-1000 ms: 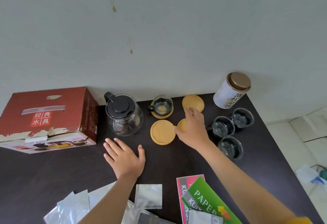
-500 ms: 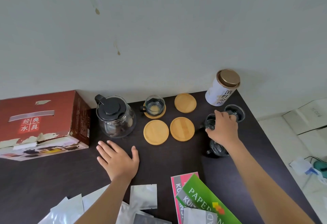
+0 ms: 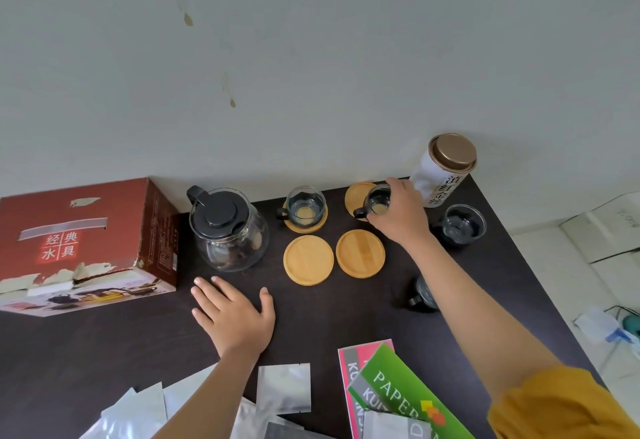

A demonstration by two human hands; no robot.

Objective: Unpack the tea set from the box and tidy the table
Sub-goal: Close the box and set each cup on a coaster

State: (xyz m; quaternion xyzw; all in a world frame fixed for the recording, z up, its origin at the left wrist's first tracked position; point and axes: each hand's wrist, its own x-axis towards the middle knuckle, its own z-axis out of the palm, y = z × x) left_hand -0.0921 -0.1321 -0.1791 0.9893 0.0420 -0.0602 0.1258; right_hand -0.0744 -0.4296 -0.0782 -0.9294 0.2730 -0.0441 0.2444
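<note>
Tea set: spread along the back of the dark table [image 3: 104, 352], by the wall.
Right hand [image 3: 401, 217]: fingers curled round a small glass cup [image 3: 377, 201] with a black handle, holding it over the far-right bamboo coaster [image 3: 356, 192]; whether the cup touches the coaster cannot be told.
Left hand [image 3: 235, 317]: flat on the table, fingers straight and spread, holding nothing, just in front of the glass teapot [image 3: 228, 230].
Teapot: black lid, upright, beside the red box [image 3: 86, 241] on its left.
Second cup [image 3: 306, 206]: stands on its own coaster [image 3: 320, 225], between teapot and held cup.
Bare coasters: two side by side, one [image 3: 308, 260] and another [image 3: 360, 253], nearer the person.
Other cups: one [image 3: 462, 225] right of the right hand; one [image 3: 420, 293] partly hidden by the forearm.
Tea canister [image 3: 446, 168]: at the back right corner.
Near edge: foil packets [image 3: 284, 388] and a green paper pack [image 3: 405, 390].
</note>
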